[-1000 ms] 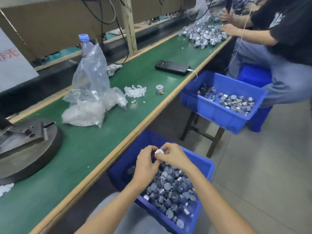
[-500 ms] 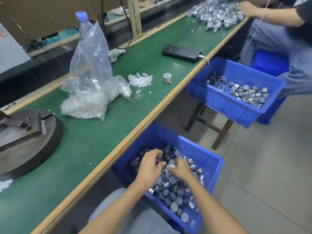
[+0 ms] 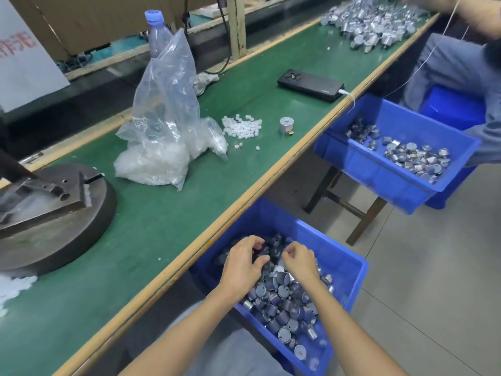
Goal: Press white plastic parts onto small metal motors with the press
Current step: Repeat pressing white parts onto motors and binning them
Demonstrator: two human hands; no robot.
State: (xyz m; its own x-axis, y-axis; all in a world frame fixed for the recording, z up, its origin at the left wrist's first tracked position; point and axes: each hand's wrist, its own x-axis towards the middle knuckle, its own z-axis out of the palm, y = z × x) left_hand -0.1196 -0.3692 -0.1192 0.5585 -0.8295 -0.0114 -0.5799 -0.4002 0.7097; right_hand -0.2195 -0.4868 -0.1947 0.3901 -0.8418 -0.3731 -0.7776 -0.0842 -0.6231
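From the head camera I see my left hand [image 3: 242, 264] and right hand [image 3: 299, 260] down in the near blue bin [image 3: 355, 270], on the heap of metal motors [image 3: 282, 303]. Fingers are curled on both; whether either grip holds a motor I cannot tell. On the green desk [image 3: 189, 213] lie the white plastic parts [image 3: 241, 127], a lone motor [image 3: 285, 125] near them, and the press base [image 3: 51, 221] far left.

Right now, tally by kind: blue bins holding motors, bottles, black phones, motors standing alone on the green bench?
Blue bins holding motors: 2, near bin and far bin
Bottles: 1, water bottle
Black phones: 1, black phone
Motors alone on the bench: 1, lone motor
Total: 5
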